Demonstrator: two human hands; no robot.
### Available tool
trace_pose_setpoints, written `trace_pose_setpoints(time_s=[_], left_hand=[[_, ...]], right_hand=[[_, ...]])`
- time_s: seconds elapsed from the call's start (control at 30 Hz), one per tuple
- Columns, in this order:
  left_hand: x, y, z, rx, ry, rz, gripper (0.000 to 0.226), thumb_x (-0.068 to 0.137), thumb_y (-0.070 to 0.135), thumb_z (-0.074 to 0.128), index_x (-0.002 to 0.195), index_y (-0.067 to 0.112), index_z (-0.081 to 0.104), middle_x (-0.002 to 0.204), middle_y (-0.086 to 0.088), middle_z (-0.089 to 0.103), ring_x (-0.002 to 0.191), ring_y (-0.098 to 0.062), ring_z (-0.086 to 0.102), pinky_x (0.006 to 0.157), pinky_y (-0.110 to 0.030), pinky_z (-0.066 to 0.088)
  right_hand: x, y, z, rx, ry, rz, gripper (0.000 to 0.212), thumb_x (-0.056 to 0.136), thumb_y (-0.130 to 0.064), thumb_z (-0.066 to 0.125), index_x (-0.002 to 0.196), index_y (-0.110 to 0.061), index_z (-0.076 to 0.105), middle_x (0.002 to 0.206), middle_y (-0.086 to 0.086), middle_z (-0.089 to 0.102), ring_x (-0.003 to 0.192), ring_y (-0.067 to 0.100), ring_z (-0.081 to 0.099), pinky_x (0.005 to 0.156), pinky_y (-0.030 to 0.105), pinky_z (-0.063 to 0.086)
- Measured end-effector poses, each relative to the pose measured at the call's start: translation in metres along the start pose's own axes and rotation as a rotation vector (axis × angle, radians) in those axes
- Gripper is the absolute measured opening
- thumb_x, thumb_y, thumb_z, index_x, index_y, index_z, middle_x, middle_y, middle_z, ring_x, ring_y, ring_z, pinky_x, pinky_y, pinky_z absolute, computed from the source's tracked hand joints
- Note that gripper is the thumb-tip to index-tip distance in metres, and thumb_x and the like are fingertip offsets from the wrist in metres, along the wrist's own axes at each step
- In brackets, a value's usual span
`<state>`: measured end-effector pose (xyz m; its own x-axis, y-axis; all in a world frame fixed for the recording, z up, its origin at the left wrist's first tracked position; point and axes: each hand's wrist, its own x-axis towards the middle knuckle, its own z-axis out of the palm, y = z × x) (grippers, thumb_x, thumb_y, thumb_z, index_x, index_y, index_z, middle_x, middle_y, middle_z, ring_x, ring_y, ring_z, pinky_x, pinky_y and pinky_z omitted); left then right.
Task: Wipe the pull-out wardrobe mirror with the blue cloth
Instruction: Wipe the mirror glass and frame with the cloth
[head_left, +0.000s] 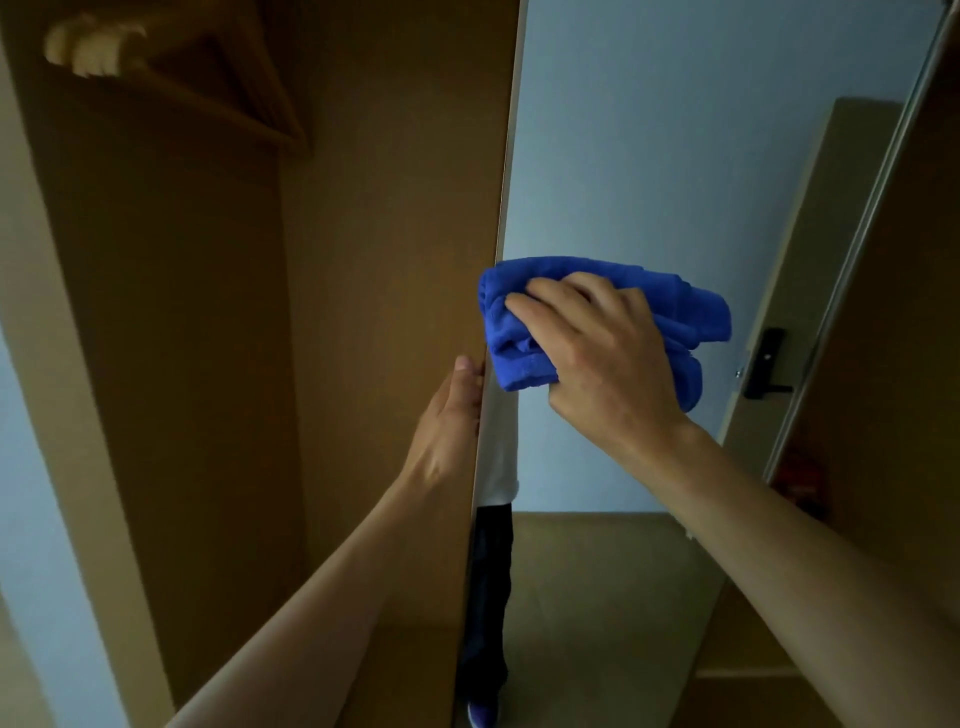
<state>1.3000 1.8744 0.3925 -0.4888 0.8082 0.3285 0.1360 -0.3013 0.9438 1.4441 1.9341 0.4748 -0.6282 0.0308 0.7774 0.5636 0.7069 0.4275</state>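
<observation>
The pull-out mirror (649, 156) stands tall and narrow in the right half of the head view, reflecting a pale blue wall and a door. A bunched blue cloth (524, 353) lies against the glass near the mirror's left edge at mid height. My right hand (602, 358) presses on the cloth with its fingers spread over it and its thumb curled under it. My left hand (452, 415) rests against the brown back of the mirror panel (395, 312), and its fingertips curl around the panel's front edge.
Left of the panel is the open wardrobe interior with wooden hangers (156, 67) at the top. A metal rail and brown wardrobe side (893, 312) frame the mirror on the right. A door handle (766, 364) and a person's legs show in the reflection.
</observation>
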Motion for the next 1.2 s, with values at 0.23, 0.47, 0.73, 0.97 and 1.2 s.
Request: trace_pose_setpoints(time_s=[0.23,0.47,0.73,0.97,1.2], left_hand=[[-0.007,-0.025,0.002,-0.059,0.025,-0.02,0.056,0.108,0.058,0.02,0.118,0.032,0.069,0.11,0.002,0.078,0.106,-0.013,0.073,0.099,-0.04,0.054],[-0.024,-0.068,0.005,-0.066,0.109,-0.092,0.052,0.106,0.059,0.024,0.103,0.043,0.073,0.104,0.012,0.078,0.098,-0.008,0.074,0.085,-0.029,0.057],[-0.045,-0.135,0.004,-0.087,0.201,-0.213,0.05,0.107,0.055,0.028,0.112,0.03,0.071,0.104,0.005,0.078,0.099,-0.011,0.074,0.088,-0.033,0.058],[-0.071,-0.192,0.004,-0.104,0.233,-0.301,0.051,0.101,0.056,0.034,0.112,0.023,0.072,0.111,-0.003,0.076,0.105,-0.018,0.072,0.096,-0.043,0.056],[-0.089,-0.25,-0.002,-0.028,0.209,-0.373,0.055,0.099,0.057,0.031,0.114,0.022,0.071,0.114,-0.004,0.075,0.108,-0.02,0.069,0.102,-0.048,0.052]], right_hand=[[-0.056,-0.027,0.027,0.072,-0.088,0.017,0.048,0.091,-0.012,0.032,0.13,-0.017,0.059,0.133,0.001,0.06,0.118,0.03,0.054,0.083,0.042,0.039],[-0.112,-0.053,0.061,0.125,-0.127,0.019,0.043,0.091,-0.013,0.056,0.134,-0.017,0.057,0.136,0.003,0.058,0.117,0.032,0.053,0.082,0.042,0.038],[-0.168,-0.087,0.092,0.175,-0.193,0.05,0.043,0.098,-0.013,0.044,0.14,-0.016,0.052,0.142,0.006,0.054,0.121,0.034,0.051,0.086,0.044,0.043],[-0.227,-0.119,0.122,0.226,-0.203,0.065,0.04,0.103,-0.011,0.036,0.136,-0.016,0.058,0.138,0.006,0.058,0.118,0.034,0.054,0.083,0.041,0.045],[-0.281,-0.151,0.155,0.252,-0.253,0.079,0.036,0.103,-0.016,0.045,0.137,-0.016,0.057,0.14,0.006,0.058,0.119,0.034,0.055,0.086,0.043,0.048]])
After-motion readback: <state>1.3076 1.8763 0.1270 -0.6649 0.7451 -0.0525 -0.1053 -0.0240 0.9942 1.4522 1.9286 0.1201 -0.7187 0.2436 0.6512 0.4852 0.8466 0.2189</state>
